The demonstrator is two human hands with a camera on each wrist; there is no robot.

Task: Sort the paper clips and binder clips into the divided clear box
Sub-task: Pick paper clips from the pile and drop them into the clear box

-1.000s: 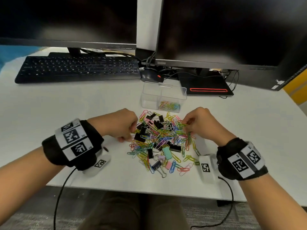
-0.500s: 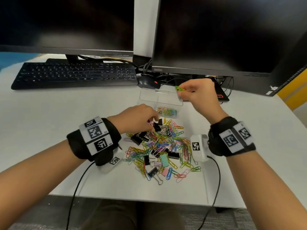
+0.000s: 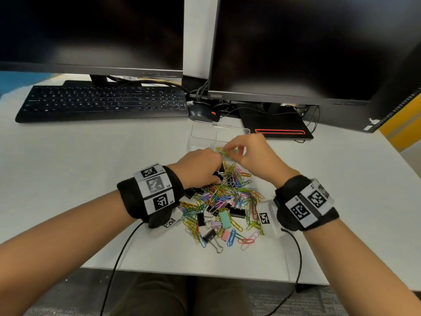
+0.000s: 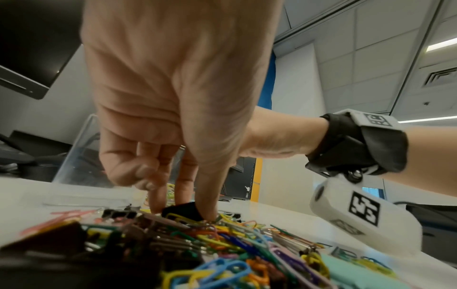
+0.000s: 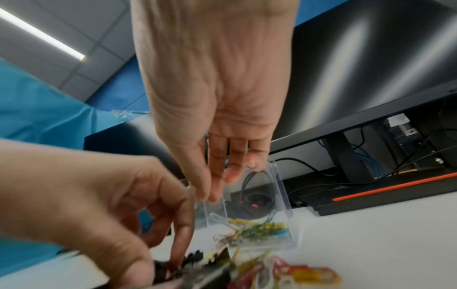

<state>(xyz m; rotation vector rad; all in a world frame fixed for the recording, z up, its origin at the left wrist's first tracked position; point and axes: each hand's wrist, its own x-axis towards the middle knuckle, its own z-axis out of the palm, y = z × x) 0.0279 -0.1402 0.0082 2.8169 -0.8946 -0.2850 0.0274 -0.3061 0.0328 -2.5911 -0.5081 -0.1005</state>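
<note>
A mixed pile of coloured paper clips and binder clips (image 3: 225, 201) lies on the white desk in front of me. Behind it stands the divided clear box (image 3: 218, 128), with several paper clips (image 5: 257, 228) in its right compartment. My left hand (image 3: 217, 176) reaches into the pile's far edge, where thumb and fingers pinch a black binder clip (image 4: 184, 212). My right hand (image 3: 230, 149) hovers just over the box's right compartment. In the right wrist view the right hand (image 5: 210, 195) has straight fingers and holds nothing.
A black keyboard (image 3: 102, 103) and a mouse (image 3: 202, 111) lie behind the box, under two dark monitors. A black monitor base with a red stripe (image 3: 278, 128) sits to the box's right. The desk's front edge (image 3: 205, 272) runs close below the pile.
My right hand lifted a green paper clip from the pile to the box, and now its fingers are open over the right compartment. My left hand moved forward onto a black binder clip.
</note>
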